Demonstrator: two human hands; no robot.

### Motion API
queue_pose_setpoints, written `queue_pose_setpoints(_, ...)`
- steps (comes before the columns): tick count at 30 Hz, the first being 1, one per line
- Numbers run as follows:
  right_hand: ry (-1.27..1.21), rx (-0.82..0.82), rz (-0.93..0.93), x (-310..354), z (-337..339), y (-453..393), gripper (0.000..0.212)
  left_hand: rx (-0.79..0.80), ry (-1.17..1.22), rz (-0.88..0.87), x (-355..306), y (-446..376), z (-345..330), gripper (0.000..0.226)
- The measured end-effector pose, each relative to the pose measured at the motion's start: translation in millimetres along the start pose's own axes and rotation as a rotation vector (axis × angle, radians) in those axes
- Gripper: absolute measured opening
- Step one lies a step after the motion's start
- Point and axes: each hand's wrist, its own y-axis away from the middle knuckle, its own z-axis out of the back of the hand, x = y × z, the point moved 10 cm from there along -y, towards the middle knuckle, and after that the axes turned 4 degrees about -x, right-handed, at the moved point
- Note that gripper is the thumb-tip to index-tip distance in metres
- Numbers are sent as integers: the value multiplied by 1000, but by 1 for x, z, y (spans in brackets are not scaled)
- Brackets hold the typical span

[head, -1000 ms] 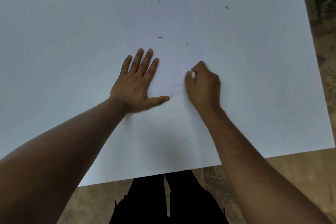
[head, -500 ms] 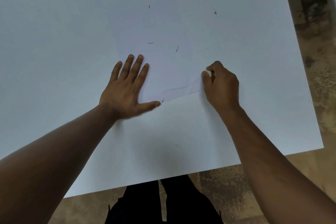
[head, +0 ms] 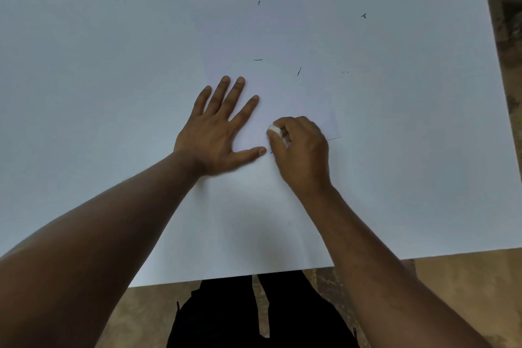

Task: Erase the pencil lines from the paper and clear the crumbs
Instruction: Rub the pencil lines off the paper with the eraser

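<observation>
One white counter [head: 113, 93], one sheet of paper [head: 282, 87] lying on it (barely stands out). Left hand [head: 217, 133] lies flat on the sheet, fingers spread. Right hand [head: 302, 150] pinches one white eraser [head: 274, 129] against the paper. About four dark crumbs [head: 298, 71] sit scattered beyond the hands.

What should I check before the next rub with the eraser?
1. Left hand lies flat on the paper to keep it from sliding: ok.
2. Right hand has a firm grip on the eraser: ok.
3. Eraser touches the paper: cannot tell, the fingers hide its underside.
4. Pencil lines all gone: cannot tell, the sheet is too pale, and the right hand covers part of it.
5. Crumbs cleared: not ok, dark bits lie near the middle and far right.
6. Paper lies flat on the table: ok.
</observation>
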Motion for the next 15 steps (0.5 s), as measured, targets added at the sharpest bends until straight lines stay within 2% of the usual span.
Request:
queue_pose_setpoints(3, 96, -4, 38, -1, -2, -3, 14, -13, 11, 0, 0, 1, 1, 97)
queue_pose_setpoints(7, 182, -142, -72, -22, 21, -12, 12, -32, 9, 0, -1, 2, 2, 97)
queue_pose_setpoints(12, 187, -20, 84, 15, -8, 5, 13, -44, 25, -5, 0, 2, 1, 97)
queue_pose_setpoints(15, 302, -150, -18, -19, 21, -12, 15, -59, 34, -5, -1, 2, 3, 97)
